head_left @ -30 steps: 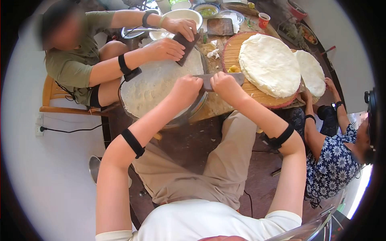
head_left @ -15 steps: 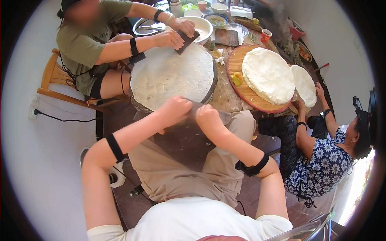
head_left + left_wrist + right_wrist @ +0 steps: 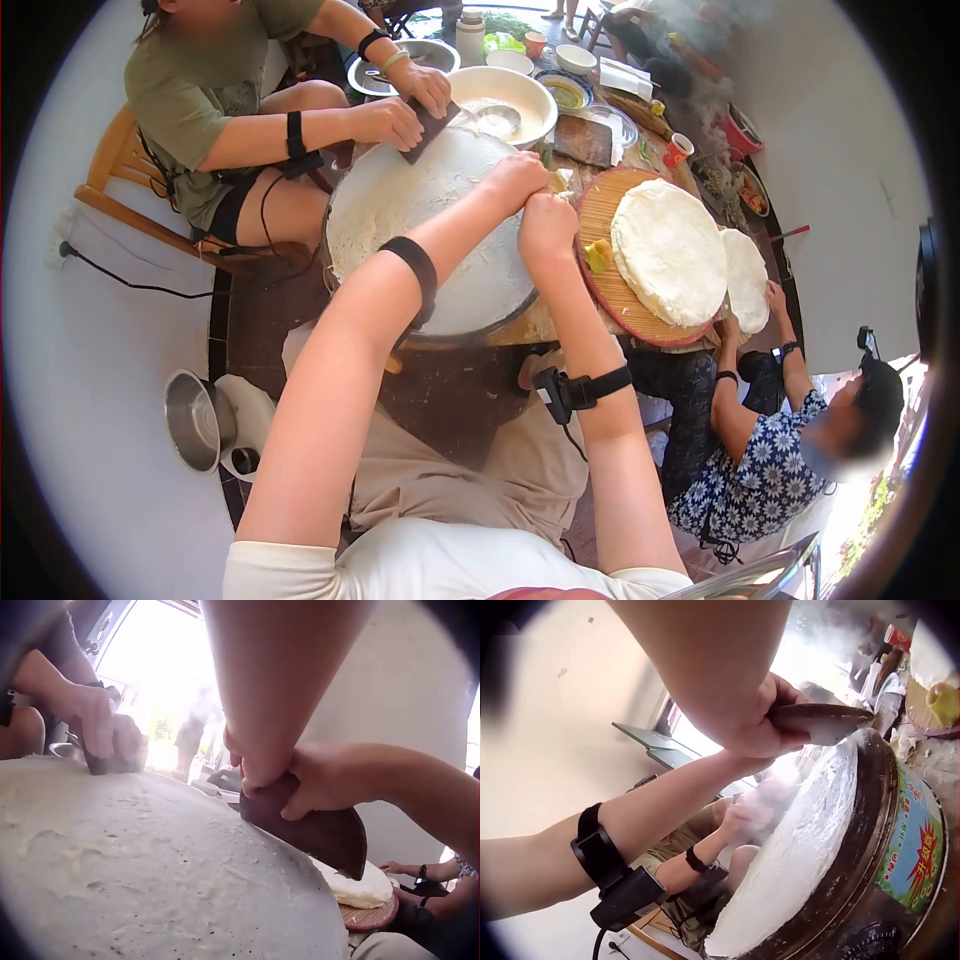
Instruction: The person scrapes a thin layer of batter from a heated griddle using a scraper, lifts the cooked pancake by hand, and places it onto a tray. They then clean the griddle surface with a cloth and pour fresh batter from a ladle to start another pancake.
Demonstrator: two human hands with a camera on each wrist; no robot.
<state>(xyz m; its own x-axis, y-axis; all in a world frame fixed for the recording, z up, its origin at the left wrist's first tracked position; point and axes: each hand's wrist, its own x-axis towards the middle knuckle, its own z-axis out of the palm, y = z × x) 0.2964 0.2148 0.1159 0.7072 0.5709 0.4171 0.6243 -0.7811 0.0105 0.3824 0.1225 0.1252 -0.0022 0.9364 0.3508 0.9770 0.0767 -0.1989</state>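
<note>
A dark, flat scraper (image 3: 322, 836) with a curved edge is held between both of my hands. My left hand (image 3: 520, 178) grips one end, and my right hand (image 3: 550, 228) holds beside it, thumb against the face in the left wrist view. Both hands are at the right edge of a round griddle (image 3: 877, 780), where the scraper stands close to the rim. A thin white batter sheet (image 3: 440, 265) covers the griddle, with bumps and small holes on its surface. Across from me, another person's hands (image 3: 410, 108) hold a second dark scraper (image 3: 432, 128) at the far rim.
To the right, thick white flatbreads (image 3: 670, 255) lie on a round woven mat (image 3: 600, 215). Behind the griddle are a batter bowl (image 3: 545, 95) with a ladle, a dark square board (image 3: 584, 140) and a red paper cup (image 3: 678, 150). A seated person (image 3: 765, 450) handles another flatbread.
My hands moved from the griddle's right side to its near edge, then back up to the right edge with the scraper. My head view shifted too. The other person's scraper stays at the far rim.
</note>
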